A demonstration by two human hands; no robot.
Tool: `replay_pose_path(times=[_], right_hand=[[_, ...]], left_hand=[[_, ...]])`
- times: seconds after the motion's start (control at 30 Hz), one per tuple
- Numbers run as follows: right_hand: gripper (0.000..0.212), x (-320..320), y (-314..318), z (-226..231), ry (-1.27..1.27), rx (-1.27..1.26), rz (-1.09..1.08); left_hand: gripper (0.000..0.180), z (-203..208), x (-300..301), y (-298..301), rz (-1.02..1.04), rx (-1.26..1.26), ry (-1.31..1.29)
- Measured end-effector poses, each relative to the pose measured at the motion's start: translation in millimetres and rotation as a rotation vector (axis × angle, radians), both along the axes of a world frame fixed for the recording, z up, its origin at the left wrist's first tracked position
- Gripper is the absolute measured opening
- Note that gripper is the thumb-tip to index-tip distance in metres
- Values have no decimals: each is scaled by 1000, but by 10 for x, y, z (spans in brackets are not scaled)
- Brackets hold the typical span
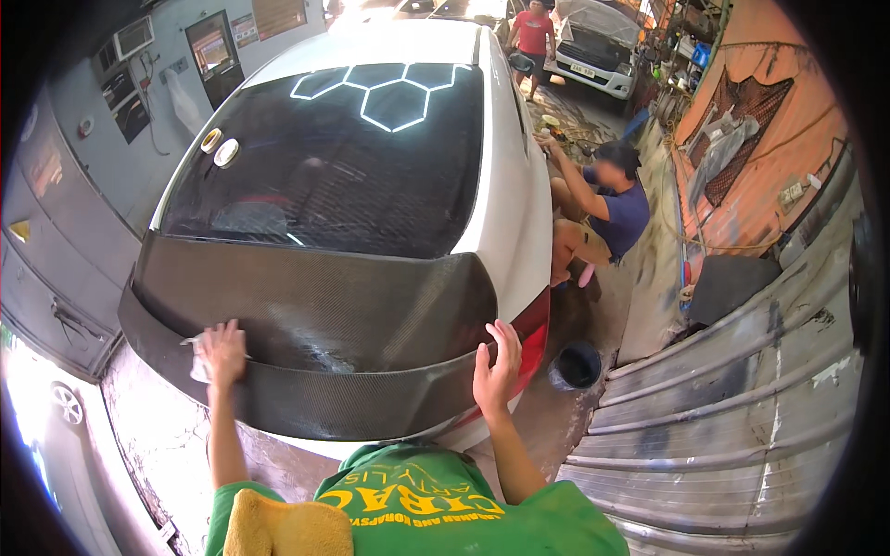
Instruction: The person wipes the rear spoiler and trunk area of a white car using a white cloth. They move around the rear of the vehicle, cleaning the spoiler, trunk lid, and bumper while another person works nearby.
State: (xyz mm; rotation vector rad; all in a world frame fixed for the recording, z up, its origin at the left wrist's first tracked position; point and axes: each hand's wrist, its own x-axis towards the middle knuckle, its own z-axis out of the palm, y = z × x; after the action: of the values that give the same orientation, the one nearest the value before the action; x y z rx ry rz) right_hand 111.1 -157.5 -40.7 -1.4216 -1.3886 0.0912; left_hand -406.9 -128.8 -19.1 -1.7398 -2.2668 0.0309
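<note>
In front of me is the rear of a white car (513, 139) with a dark, woven-patterned trunk lid (324, 287) that rises to a spoiler lip. My left hand (223, 350) presses a whitish cloth or pad (199, 361) onto the lid's left part, near the lip; most of the cloth is hidden under the palm. Over the lid's right corner, beside the red tail light (533, 343), my right hand (498, 369) is raised with its fingers apart and nothing in it. Whether it touches the lid cannot be made out.
Two tape rolls (225, 153) rest on the rear window (343, 176). A co-worker in a dark shirt (626, 218) crouches along the car's right side. A dark bucket (575, 366) stands on the floor near the tail light. Corrugated metal sheeting (705, 435) borders the right. A yellow towel (287, 526) hangs over my shoulder.
</note>
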Motion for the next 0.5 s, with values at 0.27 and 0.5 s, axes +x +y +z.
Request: replay_pose_path(times=[0.27,0.5], right_hand=[[36,-3,13,-29,36,8,-46],[35,41,-14,-67,38,29,18]], left_hand=[[61,480,3184,-736,-511,-66,-600],[47,313,2228,-854,-587,1,-554]])
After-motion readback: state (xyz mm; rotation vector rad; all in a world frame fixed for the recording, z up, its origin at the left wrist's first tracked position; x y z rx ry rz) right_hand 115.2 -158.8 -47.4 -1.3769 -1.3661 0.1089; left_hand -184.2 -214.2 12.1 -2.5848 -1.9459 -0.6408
